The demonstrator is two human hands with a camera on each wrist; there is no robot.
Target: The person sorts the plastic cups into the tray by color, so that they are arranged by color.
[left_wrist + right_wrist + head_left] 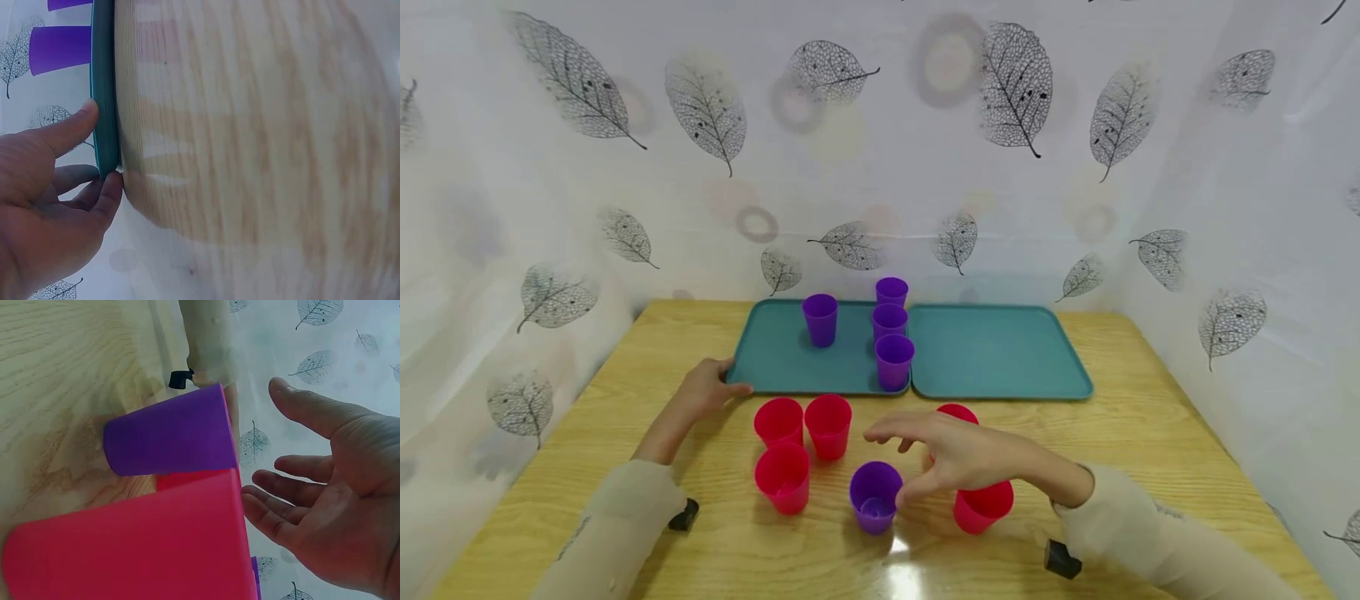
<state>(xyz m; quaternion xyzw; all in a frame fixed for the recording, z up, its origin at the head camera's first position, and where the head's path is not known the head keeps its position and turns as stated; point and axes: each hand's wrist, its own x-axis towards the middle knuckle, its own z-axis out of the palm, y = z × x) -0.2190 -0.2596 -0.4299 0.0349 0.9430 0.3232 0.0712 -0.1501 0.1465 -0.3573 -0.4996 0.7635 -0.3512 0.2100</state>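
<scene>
My left hand [703,387] grips the front left corner of the left teal tray [775,367]; in the left wrist view its thumb lies on the rim and its fingers bend at the corner. My right hand [958,452] hovers palm down with fingers spread, beside and above an upright purple cup [876,498] near the table's front. In the right wrist view the hand [337,494] holds nothing, and the purple cup [172,434] stands apart from it. A red cup [983,508] and another red cup [957,412] are partly hidden by that hand.
Three red cups [829,427] cluster left of the purple cup. On the left tray stand a single purple cup [821,321] and a row of three purple cups [895,364] along its right side. A second teal tray [1000,354] adjoins it on the wooden table [1150,467].
</scene>
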